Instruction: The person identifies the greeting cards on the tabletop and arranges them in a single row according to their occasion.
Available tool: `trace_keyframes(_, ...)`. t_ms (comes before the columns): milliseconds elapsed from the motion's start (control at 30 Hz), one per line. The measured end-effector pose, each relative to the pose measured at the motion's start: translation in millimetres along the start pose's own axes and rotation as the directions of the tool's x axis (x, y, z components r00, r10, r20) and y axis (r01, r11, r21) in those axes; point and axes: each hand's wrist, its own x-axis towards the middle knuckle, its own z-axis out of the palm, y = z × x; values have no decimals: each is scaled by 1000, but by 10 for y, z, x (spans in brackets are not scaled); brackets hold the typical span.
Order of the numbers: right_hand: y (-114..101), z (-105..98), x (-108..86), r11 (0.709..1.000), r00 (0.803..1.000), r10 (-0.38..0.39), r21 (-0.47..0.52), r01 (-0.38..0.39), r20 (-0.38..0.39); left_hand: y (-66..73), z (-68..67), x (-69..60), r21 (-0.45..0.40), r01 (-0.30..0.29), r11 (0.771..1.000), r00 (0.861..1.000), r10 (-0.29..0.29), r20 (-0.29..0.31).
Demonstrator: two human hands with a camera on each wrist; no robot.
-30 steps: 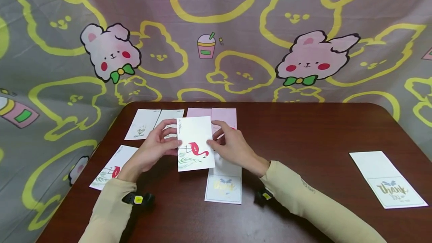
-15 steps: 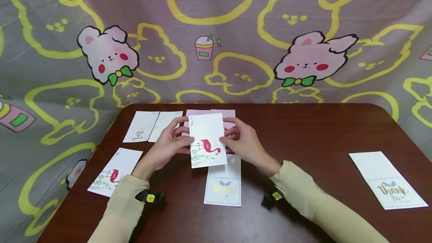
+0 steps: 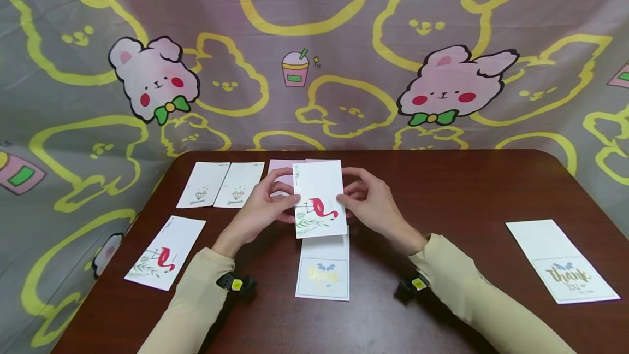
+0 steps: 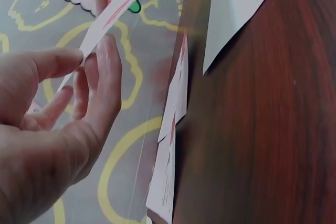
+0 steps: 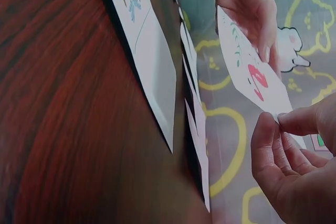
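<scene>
A white card with a red flamingo and green leaves point(image 3: 319, 190) is held up above the table between both hands. My left hand point(image 3: 262, 201) pinches its left edge, thumb in front and fingers behind. On the opposite edge my right hand point(image 3: 373, 201) pinches in the same way; the right wrist view shows its thumb and fingertips meeting on the card point(image 5: 257, 72). Below the held card lies a white "thank you" card point(image 3: 322, 280), its upper part covered. Behind the left hand, pink cards point(image 3: 281, 167) are partly hidden.
Two white diamond-print cards point(image 3: 203, 184) lie side by side at the table's back left. Another flamingo card point(image 3: 164, 253) rests at the left, and a second "thank you" card point(image 3: 562, 261) at the far right. A patterned curtain point(image 3: 344, 42) hangs behind the brown table point(image 3: 442, 310).
Both hands have moved to the right and slightly up with the flamingo card, over the middle "thank you" card. The diamond cards at the back left are now more fully uncovered.
</scene>
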Motion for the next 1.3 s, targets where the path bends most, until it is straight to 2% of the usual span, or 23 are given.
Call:
trace_keyframes(200,63,-99,6,999,999,-31,-34,31,-24,18,164,75,92,32,995,996,-25,-82)
trace_keyframes(367,107,-189,20,997,998,-26,-72,22,-56,35,322,151,158,36,987,989,-12,-151)
trace_keyframes(500,151,-270,26,995,997,-16,-97,9,-72,54,447,214,189,29,981,984,6,-179)
trace_keyframes(767,249,-461,42,991,994,10,-133,-24,-104,96,647,403,228,-18,973,985,56,-163)
trace_keyframes(1033,318,-609,80,990,993,25,-135,-40,-112,103,764,563,252,-27,967,990,60,-124)
trace_keyframes(1133,361,-663,105,987,993,32,-150,-49,-117,104,806,623,298,-42,954,991,77,-109)
trace_keyframes(1300,431,-731,144,984,990,52,-160,-73,-129,111,886,715,396,-61,916,988,111,-103)
